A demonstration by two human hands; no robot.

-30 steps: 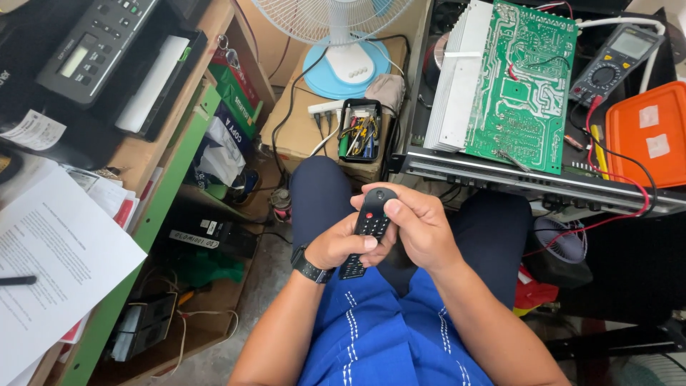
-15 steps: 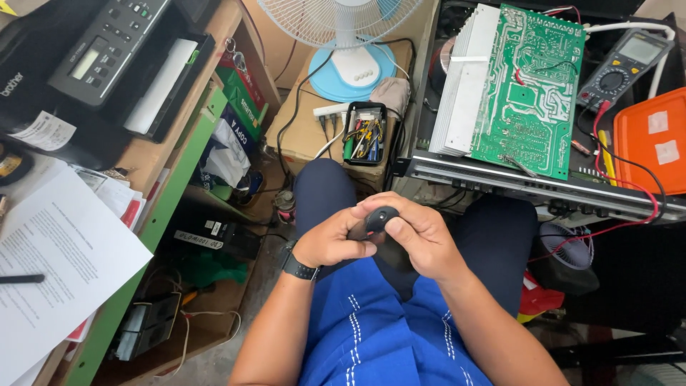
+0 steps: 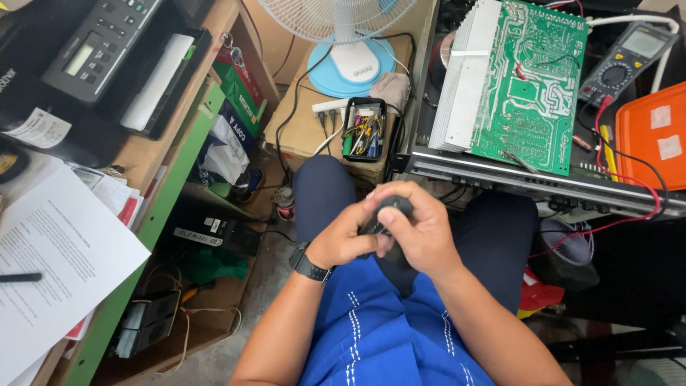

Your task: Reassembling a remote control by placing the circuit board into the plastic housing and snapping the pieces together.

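Hands are now closing together over the small black plastic remote control (image 3: 389,214), left hand (image 3: 346,239) cupping beneath, right hand (image 3: 421,232) covering its formerly exposed buttons.

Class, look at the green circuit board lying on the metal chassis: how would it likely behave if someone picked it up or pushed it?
The green circuit board looks flat and rigid, so it probably stays stiff when lifted. The white finned block along one edge likely makes that side heavier. Wires run from it, so a push may tug them; its exposed tracks seem fragile.
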